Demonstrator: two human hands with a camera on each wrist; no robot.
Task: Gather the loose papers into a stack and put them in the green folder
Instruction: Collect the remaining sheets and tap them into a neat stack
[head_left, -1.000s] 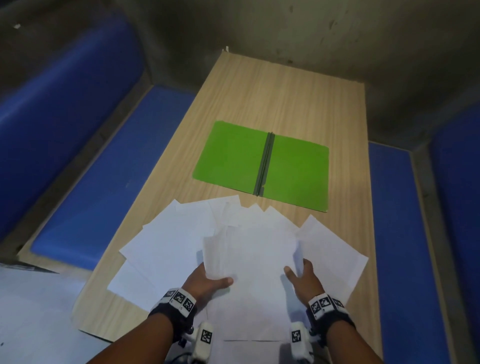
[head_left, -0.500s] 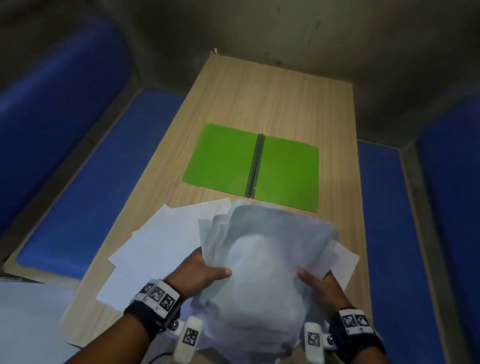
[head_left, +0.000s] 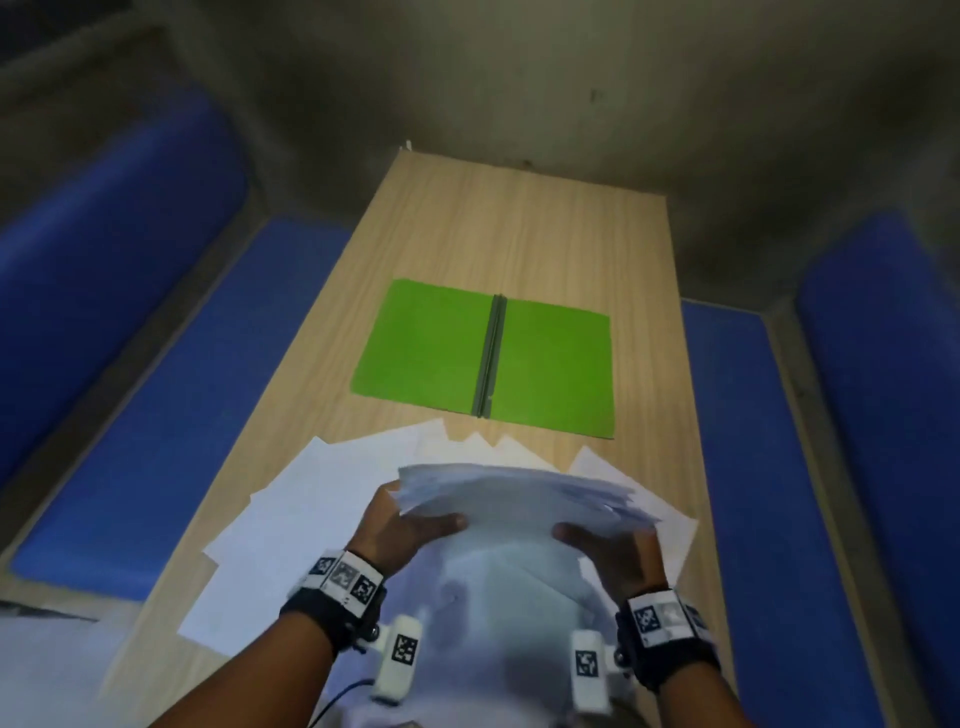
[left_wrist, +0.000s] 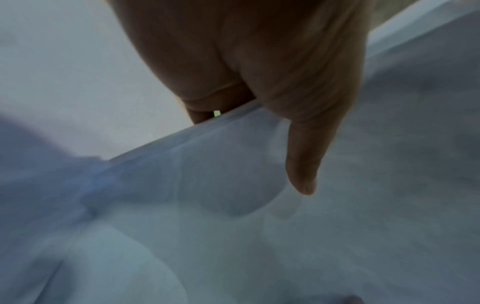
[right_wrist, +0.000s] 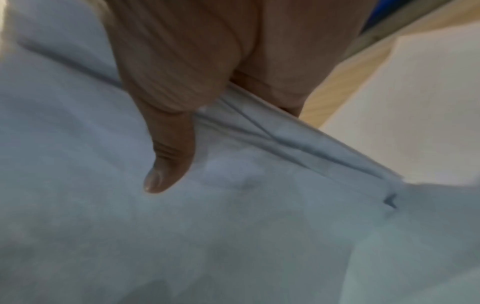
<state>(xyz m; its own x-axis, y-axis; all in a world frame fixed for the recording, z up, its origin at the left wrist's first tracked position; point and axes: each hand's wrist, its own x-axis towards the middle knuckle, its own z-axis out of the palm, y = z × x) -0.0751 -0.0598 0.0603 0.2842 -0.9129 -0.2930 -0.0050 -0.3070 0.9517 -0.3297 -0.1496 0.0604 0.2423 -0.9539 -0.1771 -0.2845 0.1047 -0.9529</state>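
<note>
A bundle of white papers (head_left: 511, 525) is lifted off the table and tilted towards me. My left hand (head_left: 410, 525) grips its left edge, thumb on top, fingers underneath. My right hand (head_left: 605, 543) grips the right edge the same way. In the left wrist view the left hand's thumb (left_wrist: 303, 164) lies on the sheets (left_wrist: 259, 236); in the right wrist view the right hand's thumb (right_wrist: 166, 160) presses the bundle (right_wrist: 233, 226). More loose sheets (head_left: 311, 509) lie spread on the table to the left and behind. The green folder (head_left: 483, 356) lies open and flat beyond them.
The long wooden table (head_left: 524, 223) runs away from me to a grey wall. Blue padded benches (head_left: 156, 405) flank it on the left and on the right (head_left: 753, 493). One loose sheet (right_wrist: 415, 113) lies beside the right hand.
Both hands have lifted a bundle of sheets off the table and tipped it up towards me; a second ago it lay flat under my hands. The camera view has shifted.
</note>
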